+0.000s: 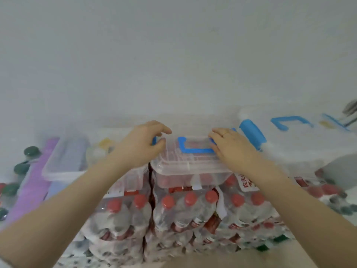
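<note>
**Hidden or unclear.** The view is soft with motion blur. My left hand (139, 146) covers the 9 o'clock end of the clear storage box (191, 167). Only a sliver of a blue clip (154, 141) shows beside the palm. The thumb and fingers curve with a narrow gap between them, and I cannot tell whether they grip the clip. My right hand (229, 147) covers the 3 o'clock end, its fingers bent down onto the lid at the end of the blue handle (195, 149). A second blue clip (234, 129) peeks out behind the knuckles, and I cannot tell whether this hand holds anything either. The box's contents read only as red shapes through the plastic.

**Position.** The box sits on shrink-wrapped packs of red-capped bottles (185, 209), against the pale wall (173, 55).

**Surroundings.**
- At 9 o'clock of the box lies another clear box (63, 167), partly behind my left forearm.
- Beyond it are a purple roll (36, 180) and dark green caps (31, 151), which are cut off at the frame edge.
- At 2 o'clock stands a larger pale box (301, 144) with a blue latch (252, 134) close behind my right hand.
- At the frame's 3 o'clock edge, a striped grey object (350, 111) is cut off and too blurred to identify.
</note>
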`<state>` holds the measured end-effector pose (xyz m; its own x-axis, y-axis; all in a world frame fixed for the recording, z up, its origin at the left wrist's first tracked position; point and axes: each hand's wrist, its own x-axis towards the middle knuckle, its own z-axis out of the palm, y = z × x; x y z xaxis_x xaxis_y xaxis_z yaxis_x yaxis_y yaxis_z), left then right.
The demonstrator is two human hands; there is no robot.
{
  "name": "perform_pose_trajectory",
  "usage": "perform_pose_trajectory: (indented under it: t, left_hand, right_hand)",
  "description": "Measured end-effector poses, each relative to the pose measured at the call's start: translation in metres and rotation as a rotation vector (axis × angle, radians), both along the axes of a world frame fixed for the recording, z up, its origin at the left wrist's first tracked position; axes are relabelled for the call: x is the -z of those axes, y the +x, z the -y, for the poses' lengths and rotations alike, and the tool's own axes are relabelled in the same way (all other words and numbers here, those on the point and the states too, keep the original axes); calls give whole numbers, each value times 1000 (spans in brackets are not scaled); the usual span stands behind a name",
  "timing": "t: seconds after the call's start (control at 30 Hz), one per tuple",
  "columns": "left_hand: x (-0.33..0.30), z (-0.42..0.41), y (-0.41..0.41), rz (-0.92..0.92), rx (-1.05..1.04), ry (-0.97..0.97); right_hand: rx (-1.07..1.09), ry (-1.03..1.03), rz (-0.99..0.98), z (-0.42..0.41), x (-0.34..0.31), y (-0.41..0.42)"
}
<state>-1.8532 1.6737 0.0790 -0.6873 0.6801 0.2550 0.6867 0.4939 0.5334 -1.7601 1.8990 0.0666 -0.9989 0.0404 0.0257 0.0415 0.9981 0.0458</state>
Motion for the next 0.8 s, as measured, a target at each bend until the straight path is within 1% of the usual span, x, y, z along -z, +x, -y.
perform_pose_trajectory:
  t: [0.1,0.17,0.23,0.37,0.43,0.6,0.7,0.8]
  left_hand:
    - [7,-1,17,-111,-67,-93]
    - [10,6,25,-212,-20,-185]
    - [14,15,29,-323,26,-266]
    - [14,24,35,-427,30,-331]
    - [15,23,38,-459,26,-355]
    - [18,22,46,-567,-24,-443]
    - [23,20,50,-614,-59,-433]
    - [26,20,51,-651,-106,-484]
  right_hand:
    - [-85,184,82,-16,-9,4]
    - [-137,253,75,-24,-19,9]
    - [-165,263,86,-30,-25,17]
    - [-190,145,118,-44,-21,34]
    - [-192,146,106,-51,-18,41]
    - [-206,240,182,-54,-18,51]
    - [-219,353,156,-53,-12,51]
    - [-213,361,105,-47,-2,51]
